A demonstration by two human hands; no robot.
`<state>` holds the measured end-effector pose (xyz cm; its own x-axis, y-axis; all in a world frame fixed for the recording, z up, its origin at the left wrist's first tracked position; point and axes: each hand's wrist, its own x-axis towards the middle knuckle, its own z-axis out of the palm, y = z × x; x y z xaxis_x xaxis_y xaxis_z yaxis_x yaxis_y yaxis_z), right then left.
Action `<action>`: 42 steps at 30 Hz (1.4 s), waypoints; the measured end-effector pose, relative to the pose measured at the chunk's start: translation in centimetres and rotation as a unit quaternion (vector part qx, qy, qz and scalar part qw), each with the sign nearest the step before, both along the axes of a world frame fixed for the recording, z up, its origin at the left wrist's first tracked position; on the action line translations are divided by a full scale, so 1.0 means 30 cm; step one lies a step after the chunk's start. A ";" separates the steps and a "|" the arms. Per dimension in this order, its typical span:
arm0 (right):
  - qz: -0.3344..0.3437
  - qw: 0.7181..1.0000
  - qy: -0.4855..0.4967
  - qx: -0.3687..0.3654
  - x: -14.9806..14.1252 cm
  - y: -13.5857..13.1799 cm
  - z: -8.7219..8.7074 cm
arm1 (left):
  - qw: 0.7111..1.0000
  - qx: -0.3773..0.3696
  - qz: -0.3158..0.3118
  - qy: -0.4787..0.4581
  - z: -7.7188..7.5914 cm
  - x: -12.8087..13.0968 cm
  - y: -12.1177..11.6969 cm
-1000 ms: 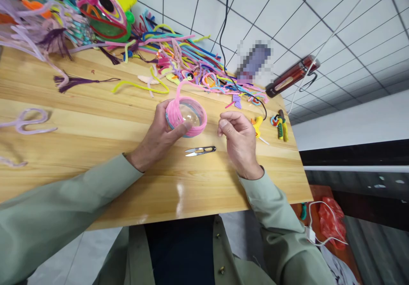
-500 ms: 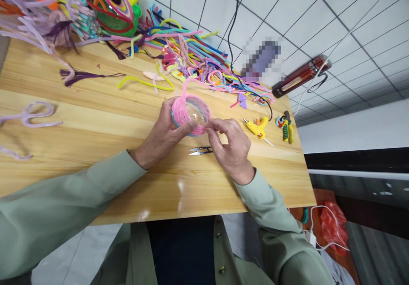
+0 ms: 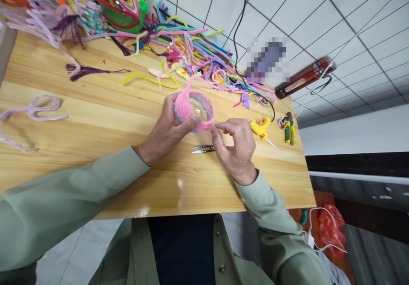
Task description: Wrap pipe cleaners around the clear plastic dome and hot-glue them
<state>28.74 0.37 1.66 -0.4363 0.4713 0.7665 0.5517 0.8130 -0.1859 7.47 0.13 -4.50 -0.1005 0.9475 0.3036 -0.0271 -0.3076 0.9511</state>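
Note:
My left hand [image 3: 166, 125] grips a small round cup [image 3: 182, 108] from its left side, thumb across the near rim. Pink fuzzy pipe cleaner is wound around its wall, with some blue-grey showing below and a clear inside. A loose pink pipe cleaner end [image 3: 192, 81] curves up from the far rim and trails right. Just right of the cup, my right hand [image 3: 234, 146] is apart from it, index finger and thumb spread with nothing visible between them. Small thread snips [image 3: 202, 149] lie on the table beneath, partly hidden by the right hand.
Many coloured pipe cleaners [image 3: 198, 48] are heaped along the wall, beside a fish-like craft piece [image 3: 119, 10]. A yellow glue gun [image 3: 261, 128], pliers [image 3: 289, 129] and a dark red flask [image 3: 305, 78] are on the right. A purple tassel [image 3: 86, 70] and bent lilac pipe cleaner [image 3: 43, 108] lie left.
My right hand has come off the cup's rim and moved slightly right, its finger and thumb parting. The left hand keeps hold of the cup; the whole view has shifted a little.

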 end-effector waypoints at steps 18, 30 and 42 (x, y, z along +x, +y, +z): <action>0.077 0.908 -0.291 -0.292 0.160 0.005 -0.062 | 0.999 -0.013 0.036 0.007 0.029 -0.031 0.039; 0.045 0.917 -0.343 -0.197 0.093 -0.086 -0.031 | 0.999 -0.025 0.037 -0.014 0.044 -0.024 0.043; 0.056 0.891 -0.410 -0.188 -0.043 -0.164 -0.056 | 0.999 -0.006 0.036 -0.016 0.021 -0.018 0.050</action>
